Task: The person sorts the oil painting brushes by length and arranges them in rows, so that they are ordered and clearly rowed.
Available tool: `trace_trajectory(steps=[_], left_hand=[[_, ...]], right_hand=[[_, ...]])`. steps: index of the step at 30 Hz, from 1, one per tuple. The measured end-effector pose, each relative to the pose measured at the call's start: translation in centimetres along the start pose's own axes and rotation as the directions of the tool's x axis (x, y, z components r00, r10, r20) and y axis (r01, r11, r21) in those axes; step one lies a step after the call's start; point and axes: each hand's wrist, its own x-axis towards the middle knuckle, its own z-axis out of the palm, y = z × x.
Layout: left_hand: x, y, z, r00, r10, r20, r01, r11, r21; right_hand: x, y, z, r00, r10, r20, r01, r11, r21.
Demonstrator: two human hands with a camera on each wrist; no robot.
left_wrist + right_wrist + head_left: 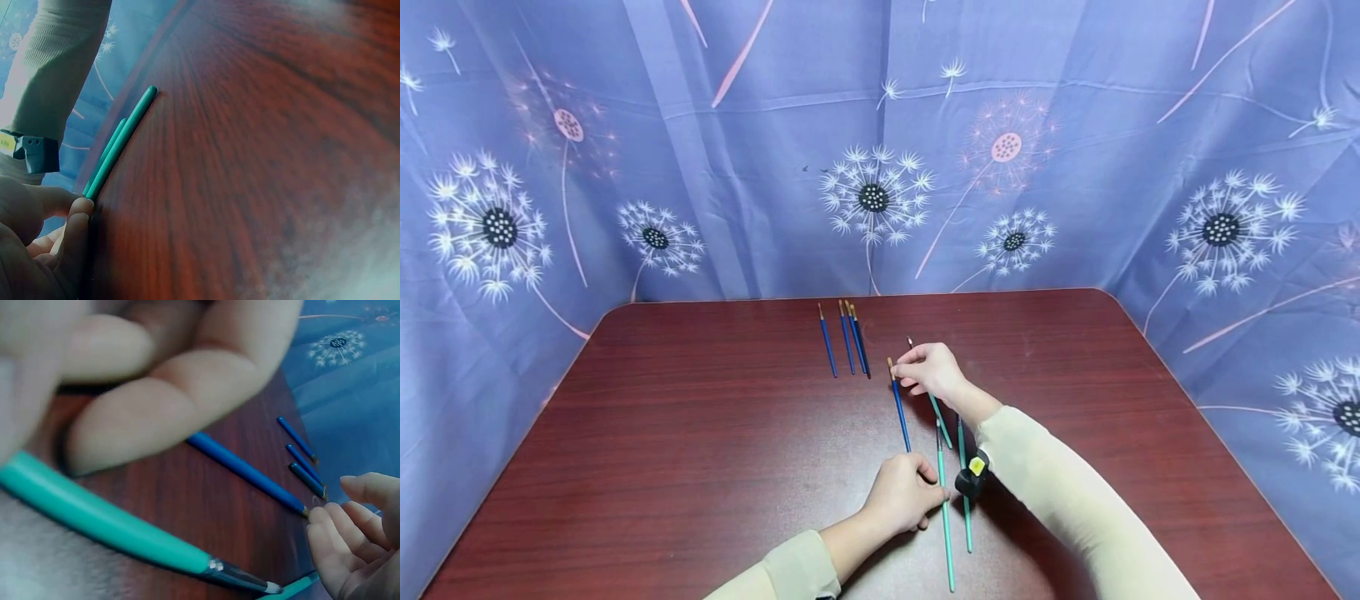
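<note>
In the head view, my left hand (901, 493) pinches the handle of a green paintbrush (948, 542) between thumb and fingers, bristle end pointing away from me. The left wrist view shows the same pinch close over the table. Farther forward, my right hand (934, 371) has its fingertips at the bristle end of a blue paintbrush (900, 412); thumb and fingers stand apart in the right wrist view. Beneath the right hand lies a second green paintbrush (941, 421), partly covered. Another green paintbrush (967, 521) lies to the right, crossed by the wrist camera.
Several blue paintbrushes (847, 337) and a dark one (862, 350) lie side by side near the back edge of the reddish wooden table (700, 433). A blue dandelion-print curtain (760, 183) hangs around the table's back and sides.
</note>
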Motion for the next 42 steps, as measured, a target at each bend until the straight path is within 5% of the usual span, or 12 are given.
trace_trajectory(steps=[26, 42], left_hand=[[-0.1, 0.2, -0.1, 1.0, 0.014, -0.027, -0.014, 1.0, 0.018], [0.0, 0.1, 0.0, 0.999, 0.023, -0.022, -0.023, 1.0, 0.008]], right_hand=[[-2.4, 1.0, 1.5, 0.992, -0.1, -0.077, 0.075, 0.957, -0.28], [-2.4, 0.9, 2.0, 0.984, -0.053, -0.168, -0.034, 0.88, -0.474]])
